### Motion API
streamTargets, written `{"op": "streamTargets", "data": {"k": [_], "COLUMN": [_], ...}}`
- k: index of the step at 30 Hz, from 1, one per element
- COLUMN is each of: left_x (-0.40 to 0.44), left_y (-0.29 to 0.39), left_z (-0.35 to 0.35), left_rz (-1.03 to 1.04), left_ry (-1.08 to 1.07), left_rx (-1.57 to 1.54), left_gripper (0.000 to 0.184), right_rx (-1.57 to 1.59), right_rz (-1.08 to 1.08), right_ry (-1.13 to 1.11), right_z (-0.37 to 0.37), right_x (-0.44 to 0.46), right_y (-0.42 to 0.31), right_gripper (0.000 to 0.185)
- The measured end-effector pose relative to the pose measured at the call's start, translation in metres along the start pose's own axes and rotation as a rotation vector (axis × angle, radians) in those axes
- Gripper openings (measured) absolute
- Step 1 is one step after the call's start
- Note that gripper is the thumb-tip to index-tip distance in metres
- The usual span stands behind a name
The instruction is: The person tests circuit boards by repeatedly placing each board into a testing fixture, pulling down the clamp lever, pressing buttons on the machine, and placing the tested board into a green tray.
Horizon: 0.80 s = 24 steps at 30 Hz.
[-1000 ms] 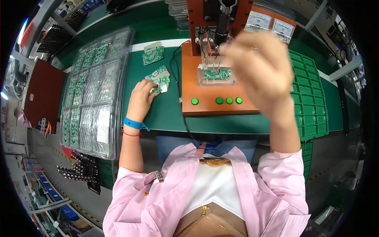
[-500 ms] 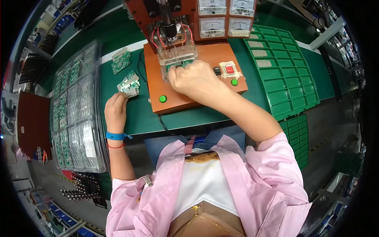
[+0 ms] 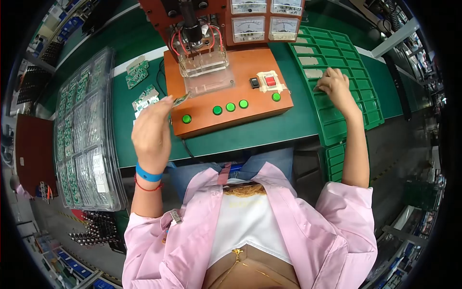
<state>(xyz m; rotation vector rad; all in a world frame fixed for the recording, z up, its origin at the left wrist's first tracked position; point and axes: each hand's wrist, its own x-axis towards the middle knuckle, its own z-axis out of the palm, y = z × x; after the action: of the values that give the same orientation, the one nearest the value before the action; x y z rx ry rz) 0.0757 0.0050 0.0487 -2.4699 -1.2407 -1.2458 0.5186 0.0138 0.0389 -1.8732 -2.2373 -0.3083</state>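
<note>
My left hand is closed in a pinch on a small circuit board, held tilted at the front left of the orange test fixture. On the fixture, a clear plate lies below the clear press head with its pins and red wires. Over at the right, my right hand reaches into the green compartment tray. Its fingers are pinched on a thin greyish board, mostly hidden by the fingers, beside a compartment in the left column.
Loose circuit boards and a small pile lie left of the fixture. Stacked clear blister trays with boards stand farther left. Analog meters rise behind the fixture. Green buttons and a red switch are on its top.
My right hand has moved from the fixture to the green tray, and the board under the press head is gone from there. My left hand has brought a board from the pile toward the fixture.
</note>
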Motion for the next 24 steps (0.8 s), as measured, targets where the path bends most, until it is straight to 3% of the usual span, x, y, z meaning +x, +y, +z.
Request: {"op": "streamTargets", "data": {"k": [2, 4, 8, 12, 13, 16, 19, 24], "left_x": [0.017, 0.03, 0.042, 0.046, 0.046, 0.046, 0.037, 0.022], "left_y": [0.008, 0.014, 0.012, 0.003, 0.002, 0.006, 0.005, 0.019], "left_z": [0.006, 0.014, 0.037, 0.054, 0.052, 0.051, 0.057, 0.054], "left_rz": [0.107, 0.205, 0.277, 0.288, 0.202, 0.136, 0.156, 0.003], "left_ry": [-0.06, -0.071, -0.152, -0.209, -0.325, -0.38, -0.281, -0.333], "left_rx": [0.001, 0.009, 0.083, 0.126, 0.155, 0.171, 0.105, 0.049], "left_gripper": [0.032, 0.035, 0.035, 0.034, 0.033, 0.035, 0.036, 0.046], "right_rx": [0.014, -0.038, 0.212, 0.186, 0.224, 0.253, 0.325, 0.412], "right_rz": [0.017, 0.041, -0.003, -0.032, 0.0, -0.016, 0.041, 0.103], "right_ry": [0.013, 0.199, 0.578, 0.586, 0.616, 0.634, 0.637, 0.618], "right_z": [0.005, -0.009, -0.007, 0.04, 0.051, 0.056, 0.059, 0.059], "right_x": [0.001, 0.0, -0.008, -0.011, -0.012, -0.011, -0.009, -0.008], "right_y": [-0.002, -0.023, -0.078, -0.102, -0.107, -0.109, -0.106, -0.103], "right_gripper": [0.023, 0.042, 0.042, 0.039, 0.039, 0.039, 0.036, 0.032]}}
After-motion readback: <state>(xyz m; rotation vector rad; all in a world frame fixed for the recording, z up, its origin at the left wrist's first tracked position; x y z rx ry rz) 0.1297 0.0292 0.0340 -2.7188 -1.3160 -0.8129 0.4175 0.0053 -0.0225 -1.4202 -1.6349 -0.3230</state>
